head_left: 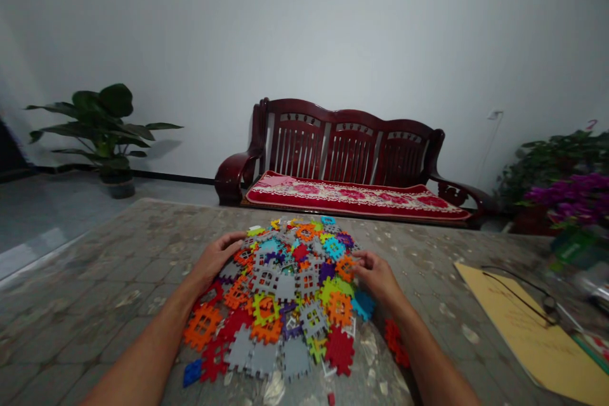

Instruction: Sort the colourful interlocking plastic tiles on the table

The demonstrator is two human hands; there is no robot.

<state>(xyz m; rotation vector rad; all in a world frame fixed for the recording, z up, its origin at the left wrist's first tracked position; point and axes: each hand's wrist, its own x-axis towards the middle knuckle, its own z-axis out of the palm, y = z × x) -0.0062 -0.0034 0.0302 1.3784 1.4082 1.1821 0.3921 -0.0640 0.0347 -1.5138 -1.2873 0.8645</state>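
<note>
A mound of interlocking plastic building pieces in several colours lies before me. My left hand rests at its left edge, fingers stretched toward grey and orange pieces. At the right edge, my right hand has loosely bent fingers, apart, beside an orange square piece; I see nothing lifted in it. Grey window-shaped pieces join a flat grey panel in the middle. Nearer me are a red flat piece, an orange window piece and a small blue piece.
The pieces lie on a table with a patterned grey cover. To the right are a yellow envelope, eyeglasses and purple flowers. A wooden bench stands behind, a potted plant at the left.
</note>
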